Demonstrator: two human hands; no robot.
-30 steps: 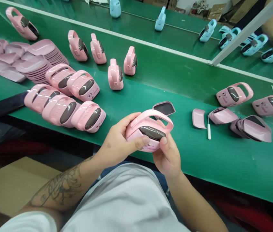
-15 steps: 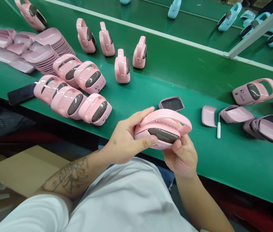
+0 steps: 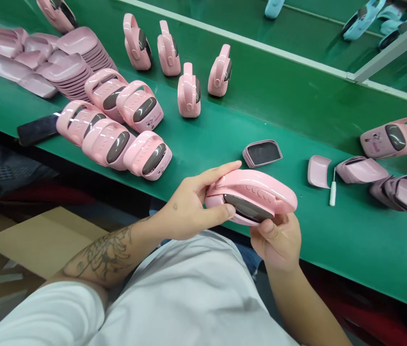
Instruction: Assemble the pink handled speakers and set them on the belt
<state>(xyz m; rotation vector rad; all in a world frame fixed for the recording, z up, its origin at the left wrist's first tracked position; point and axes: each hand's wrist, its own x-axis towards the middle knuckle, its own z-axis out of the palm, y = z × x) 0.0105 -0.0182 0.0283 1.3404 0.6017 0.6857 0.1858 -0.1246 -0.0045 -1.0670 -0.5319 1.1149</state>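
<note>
Both hands (image 3: pixel 193 206) curl inward in a grip, close together.

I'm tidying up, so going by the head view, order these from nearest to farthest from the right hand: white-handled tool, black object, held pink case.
1. Pink case: in the right hand.
2. White-handled tool: on the green bench, to that hand's right.
3. Black object: far left, by the near edge.

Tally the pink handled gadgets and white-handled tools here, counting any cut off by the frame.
Held pink gadget: 1
Other pink gadgets: 12, taking the sliver at the right edge as one
White-handled tool: 1
Total: 14
</note>
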